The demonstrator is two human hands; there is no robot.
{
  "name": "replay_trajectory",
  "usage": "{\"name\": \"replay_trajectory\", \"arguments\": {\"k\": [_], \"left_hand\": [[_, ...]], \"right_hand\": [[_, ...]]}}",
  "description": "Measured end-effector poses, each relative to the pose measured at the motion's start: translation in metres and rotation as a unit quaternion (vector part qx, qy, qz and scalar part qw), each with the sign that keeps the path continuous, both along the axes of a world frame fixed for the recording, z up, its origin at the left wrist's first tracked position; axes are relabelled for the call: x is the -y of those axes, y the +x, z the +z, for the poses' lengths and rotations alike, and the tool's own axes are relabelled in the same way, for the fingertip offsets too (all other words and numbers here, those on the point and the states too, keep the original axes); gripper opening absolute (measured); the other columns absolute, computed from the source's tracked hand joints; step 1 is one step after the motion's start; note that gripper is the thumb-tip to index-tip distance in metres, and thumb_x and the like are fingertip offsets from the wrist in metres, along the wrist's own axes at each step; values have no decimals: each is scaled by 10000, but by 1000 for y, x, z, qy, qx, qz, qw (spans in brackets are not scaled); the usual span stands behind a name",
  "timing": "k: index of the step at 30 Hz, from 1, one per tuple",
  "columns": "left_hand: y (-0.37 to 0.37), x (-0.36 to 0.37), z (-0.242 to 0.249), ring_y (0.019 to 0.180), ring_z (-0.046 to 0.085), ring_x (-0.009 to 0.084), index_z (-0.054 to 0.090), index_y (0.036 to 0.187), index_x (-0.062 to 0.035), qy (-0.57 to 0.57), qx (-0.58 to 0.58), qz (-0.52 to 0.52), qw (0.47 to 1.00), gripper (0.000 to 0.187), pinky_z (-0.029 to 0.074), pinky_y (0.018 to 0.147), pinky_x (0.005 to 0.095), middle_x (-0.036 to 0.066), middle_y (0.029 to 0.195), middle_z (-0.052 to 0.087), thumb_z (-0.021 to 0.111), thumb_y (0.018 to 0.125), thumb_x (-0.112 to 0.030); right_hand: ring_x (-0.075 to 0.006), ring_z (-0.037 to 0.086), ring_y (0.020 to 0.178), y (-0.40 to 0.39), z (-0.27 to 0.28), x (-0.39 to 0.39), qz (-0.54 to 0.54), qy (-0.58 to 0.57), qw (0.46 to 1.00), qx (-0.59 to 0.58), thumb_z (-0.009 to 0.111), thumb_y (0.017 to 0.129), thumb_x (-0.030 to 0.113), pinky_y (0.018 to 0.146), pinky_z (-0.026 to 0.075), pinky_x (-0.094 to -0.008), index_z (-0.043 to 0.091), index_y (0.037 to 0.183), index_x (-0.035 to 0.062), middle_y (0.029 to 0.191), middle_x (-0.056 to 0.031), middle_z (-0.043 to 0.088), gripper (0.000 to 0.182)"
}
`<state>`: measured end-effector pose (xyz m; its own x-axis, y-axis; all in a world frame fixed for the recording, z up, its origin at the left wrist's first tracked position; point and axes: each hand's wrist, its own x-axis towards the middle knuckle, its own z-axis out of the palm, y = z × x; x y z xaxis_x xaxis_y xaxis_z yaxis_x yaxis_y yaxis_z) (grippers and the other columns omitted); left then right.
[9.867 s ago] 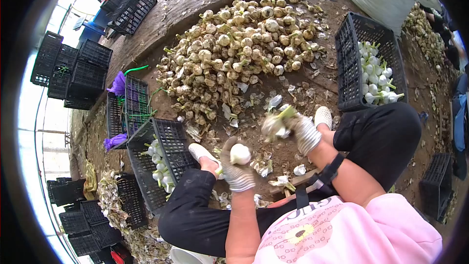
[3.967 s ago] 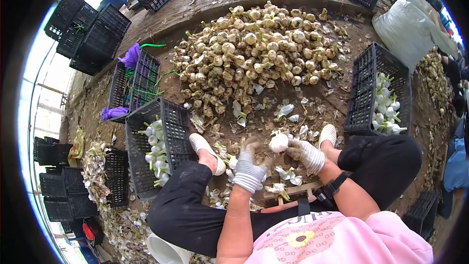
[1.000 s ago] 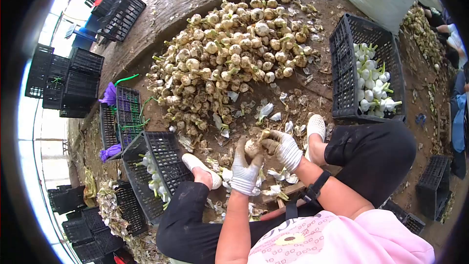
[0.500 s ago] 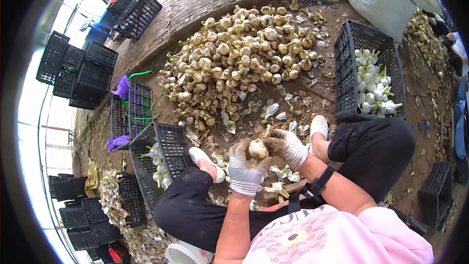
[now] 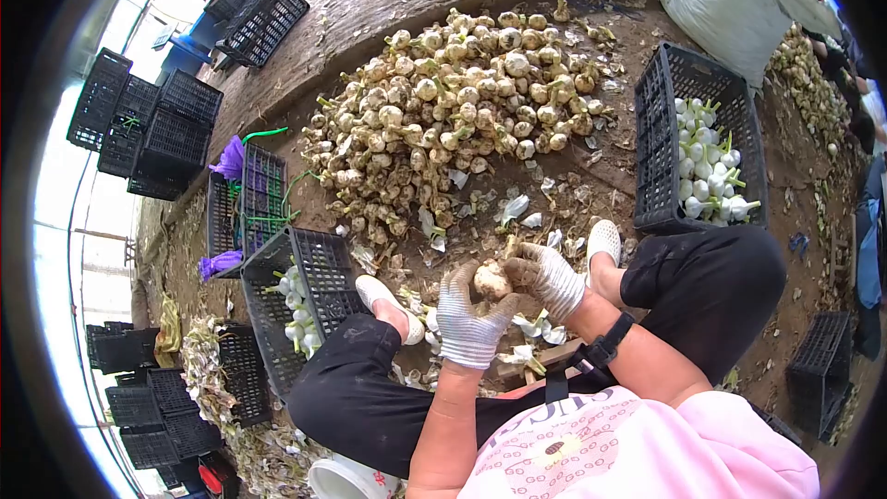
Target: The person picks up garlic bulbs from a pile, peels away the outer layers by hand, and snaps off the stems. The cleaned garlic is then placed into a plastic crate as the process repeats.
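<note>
The left hand cups a garlic bulb, and the right hand grips its other side. The bulb is between the person's shoes, near the heap of bulbs.

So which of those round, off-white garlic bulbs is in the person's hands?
The garlic bulb between the left hand and right hand, both in white knitted gloves; the brownish heaped bulbs and white bulbs in black plastic crates touch neither hand.
</note>
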<state>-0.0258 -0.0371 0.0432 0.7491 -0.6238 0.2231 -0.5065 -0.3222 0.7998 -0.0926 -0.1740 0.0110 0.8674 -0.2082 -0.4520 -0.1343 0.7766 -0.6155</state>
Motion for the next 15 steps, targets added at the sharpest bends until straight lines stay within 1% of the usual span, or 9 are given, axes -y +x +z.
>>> {"name": "replay_trajectory", "arguments": {"k": [3,6,7,9,10,11,13,14,15], "left_hand": [[1,-3,-2,873,565,191,502,1103,30,9,-32,10,999,573,469,791,289,111,980,549,783,632,-134],[4,-8,-18,843,577,180,482,1117,13,-41,-142,13,989,529,492,752,290,105,973,560,748,681,-128],[3,-8,-18,830,581,176,478,1115,7,-99,-240,28,965,512,502,731,294,103,970,562,737,700,-147],[3,-8,-18,806,589,168,470,1111,-5,-211,-423,55,879,481,520,688,301,99,965,567,714,738,-186],[7,-15,-27,797,600,186,471,1103,-27,-225,-460,30,858,472,534,638,314,96,961,568,668,781,-309],[7,-19,-26,780,604,205,499,1074,-46,-225,-532,34,816,507,535,612,305,99,948,578,634,782,-438],[10,-23,-38,756,602,216,529,1052,-58,-313,-643,50,697,540,532,603,305,108,938,589,604,772,-513],[5,-20,-38,730,600,207,547,1028,-36,-344,-658,59,668,568,532,611,309,114,921,597,601,763,-536],[5,-22,-47,709,600,157,552,990,-43,-366,-698,37,615,508,504,548,290,85,847,602,546,807,-517]], "right_hand": [[-101,579,782,-1,-2,0,16,-38,999,1,682,803,183,676,486,-247,572,996,15,886,-18,608,279],[-99,581,784,-1,-1,0,32,-94,995,4,667,808,147,679,484,-242,589,1003,3,906,-27,620,254],[-97,580,788,-1,3,0,39,-105,994,0,662,809,134,681,483,-241,594,1007,1,914,-29,623,248],[-93,578,791,-2,3,-1,44,-107,993,7,655,809,115,681,480,-238,602,1011,0,917,-32,628,238],[-91,577,789,-3,-1,-4,42,-95,994,19,652,809,108,679,478,-236,605,1010,1,913,-32,630,233],[-89,576,787,-2,1,-8,42,-82,995,30,649,808,101,677,476,-234,608,1009,2,908,-33,632,228],[-89,567,762,-5,4,-16,26,-57,998,21,640,805,83,658,470,-235,616,982,3,884,-25,629,195],[-90,565,751,-8,2,-16,35,-63,997,24,637,804,78,649,469,-236,617,976,4,874,-21,626,188],[-91,564,741,-10,0,-16,50,-70,996,30,635,804,74,639,468,-237,618,971,4,864,-18,623,182]]}}
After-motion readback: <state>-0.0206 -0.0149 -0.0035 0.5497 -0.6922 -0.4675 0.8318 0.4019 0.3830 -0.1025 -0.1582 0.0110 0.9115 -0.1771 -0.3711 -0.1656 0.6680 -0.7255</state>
